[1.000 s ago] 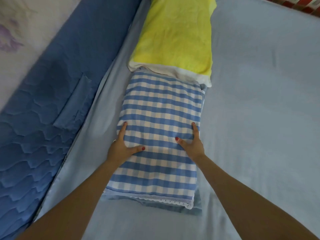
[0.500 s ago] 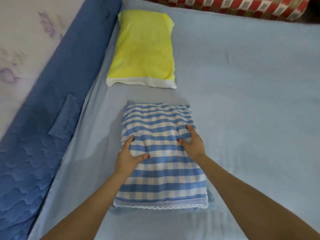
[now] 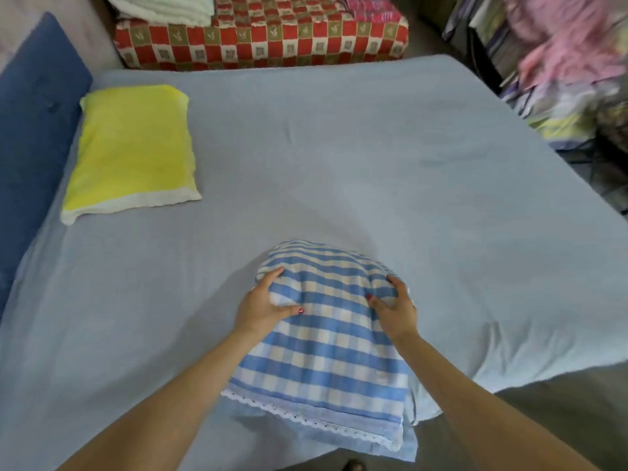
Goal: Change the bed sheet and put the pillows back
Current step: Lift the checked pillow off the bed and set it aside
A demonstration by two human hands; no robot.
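Observation:
A blue-and-white checked pillow (image 3: 326, 348) is lifted off the bed near its front edge, its lace-trimmed end hanging toward me. My left hand (image 3: 261, 305) grips its left side, thumb on top. My right hand (image 3: 396, 309) grips its right side the same way. A yellow pillow (image 3: 132, 147) with a white band lies flat at the far left beside the blue headboard (image 3: 30, 130). A light blue sheet (image 3: 356, 171) covers the whole mattress, with a few creases.
A red-and-white checked cushion or bedding block (image 3: 261, 39) sits beyond the far edge, with folded white cloth (image 3: 163, 8) on it. Piles of pink and mixed fabric (image 3: 571, 62) crowd the right side. Dark floor (image 3: 557, 413) shows past the bed's front right corner.
Both hands have pulled the checked pillow away from the yellow one, toward the bed's front edge, and raised it off the sheet. The view has backed off, showing the whole bed.

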